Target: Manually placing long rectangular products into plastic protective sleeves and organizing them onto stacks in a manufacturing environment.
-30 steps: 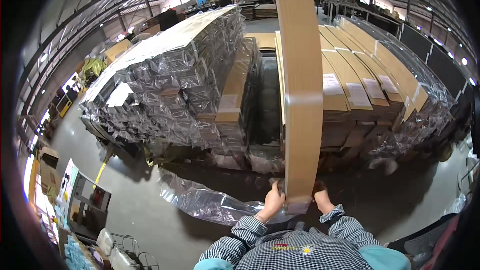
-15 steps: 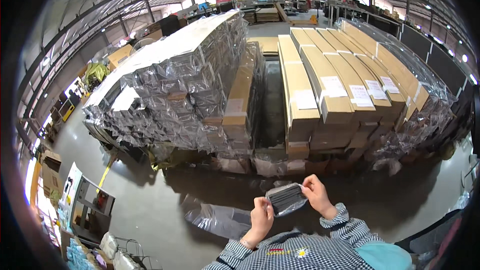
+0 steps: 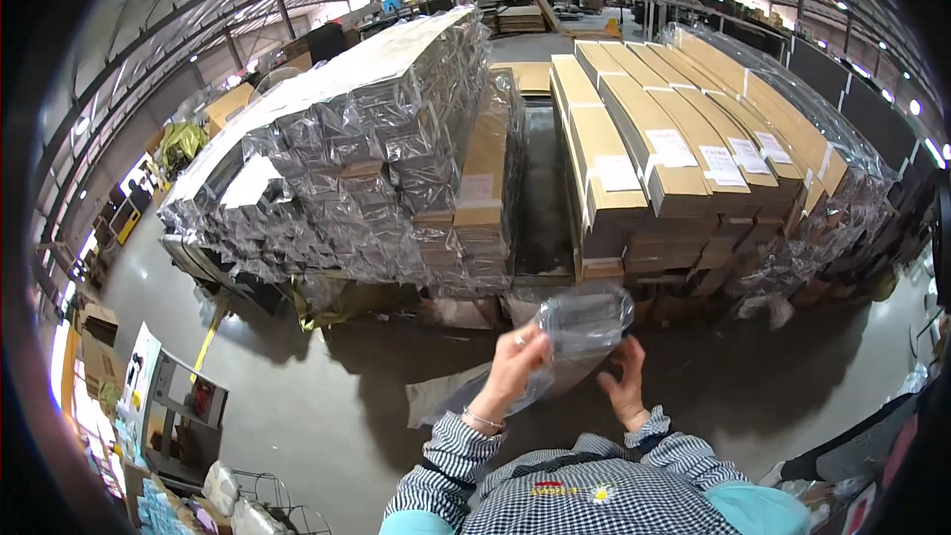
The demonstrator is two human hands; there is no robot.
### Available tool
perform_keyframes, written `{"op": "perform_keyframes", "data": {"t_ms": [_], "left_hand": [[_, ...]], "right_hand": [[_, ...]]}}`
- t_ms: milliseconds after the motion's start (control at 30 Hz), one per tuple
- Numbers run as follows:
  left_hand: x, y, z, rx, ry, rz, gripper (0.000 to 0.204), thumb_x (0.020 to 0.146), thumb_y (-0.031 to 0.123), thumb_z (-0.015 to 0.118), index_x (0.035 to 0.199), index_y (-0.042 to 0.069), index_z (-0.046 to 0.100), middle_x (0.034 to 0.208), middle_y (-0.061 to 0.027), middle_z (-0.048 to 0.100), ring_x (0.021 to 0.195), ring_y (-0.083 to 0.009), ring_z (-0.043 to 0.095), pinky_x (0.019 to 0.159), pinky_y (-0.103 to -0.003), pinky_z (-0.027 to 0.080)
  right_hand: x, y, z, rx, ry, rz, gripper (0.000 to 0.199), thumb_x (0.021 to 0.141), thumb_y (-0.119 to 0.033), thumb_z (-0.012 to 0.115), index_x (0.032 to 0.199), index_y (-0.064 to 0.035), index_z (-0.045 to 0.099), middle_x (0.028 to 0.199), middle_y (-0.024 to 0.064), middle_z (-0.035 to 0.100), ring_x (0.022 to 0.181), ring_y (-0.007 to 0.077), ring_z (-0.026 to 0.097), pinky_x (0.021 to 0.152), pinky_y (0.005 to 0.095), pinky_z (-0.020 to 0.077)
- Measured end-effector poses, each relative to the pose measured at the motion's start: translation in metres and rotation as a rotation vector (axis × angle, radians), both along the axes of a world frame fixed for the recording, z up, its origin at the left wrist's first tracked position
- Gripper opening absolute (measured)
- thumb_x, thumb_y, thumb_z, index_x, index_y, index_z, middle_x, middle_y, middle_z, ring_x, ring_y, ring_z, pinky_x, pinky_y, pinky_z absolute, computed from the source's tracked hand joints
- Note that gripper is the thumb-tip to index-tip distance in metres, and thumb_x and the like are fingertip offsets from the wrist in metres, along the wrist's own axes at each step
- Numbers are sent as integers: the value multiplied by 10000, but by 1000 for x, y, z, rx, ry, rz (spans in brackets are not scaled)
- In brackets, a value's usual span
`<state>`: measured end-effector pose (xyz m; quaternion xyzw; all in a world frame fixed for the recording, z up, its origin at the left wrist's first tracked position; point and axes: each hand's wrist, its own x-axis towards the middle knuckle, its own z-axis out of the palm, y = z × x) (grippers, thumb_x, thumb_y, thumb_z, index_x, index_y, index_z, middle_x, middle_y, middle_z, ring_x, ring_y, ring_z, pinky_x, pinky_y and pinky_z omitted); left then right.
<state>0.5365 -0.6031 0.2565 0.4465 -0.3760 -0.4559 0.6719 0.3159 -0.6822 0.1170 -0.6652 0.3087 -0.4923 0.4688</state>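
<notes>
My left hand (image 3: 515,365) is closed on a clear plastic bag (image 3: 586,322). The bag's upper part is raised over the floor and blurred by motion. A trailing length of the plastic hangs down behind my left hand toward the lower left. My right hand (image 3: 626,384) is just below the bag's right end, its fingers curled but apart from the thumb. I cannot make out anything in it. Whatever lies inside the bag is hidden by glare and blur.
Ahead on the left stands a stack of plastic-wrapped dark packages (image 3: 337,178). To the right are long brown cartons (image 3: 684,109) with white labels, with a narrow gap between the stacks. A metal-framed cart (image 3: 178,406) stands at the lower left.
The bag has gone up and away from me; its dark ribbed contents no longer show. My right hand has come off its top corner and dropped lower. My left hand has risen with the bag.
</notes>
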Motion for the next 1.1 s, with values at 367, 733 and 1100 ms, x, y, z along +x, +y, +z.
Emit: {"op": "perform_keyframes", "data": {"t_ms": [367,733,1100], "left_hand": [[61,24,204,-642,97,184,562,1058,253,472,1557,118,251,1162,-124,647,492,5,321,431,-163,253],[175,-3,-12,9,-21,504,229,992,70,548,1168,7,681,838,41,658,497,26,327,444,-168,251],[197,-73,-63,251,-430,411,332,931,19,555,1246,0,657,1251,-163,684,1168,-268,650,1019,-317,476]], "right_hand": [[83,49,-41,293,-13,471,1083,699,-98,901,1539,-67,218,1468,114,417,1321,246,444,1098,399,415],[306,-319,333,116,-326,79,467,861,-245,789,1225,6,638,1128,67,676,1076,198,611,945,338,454],[483,-523,144,578,-246,554,556,1027,-502,480,1286,-23,589,1040,100,703,903,226,679,805,352,569]]}}
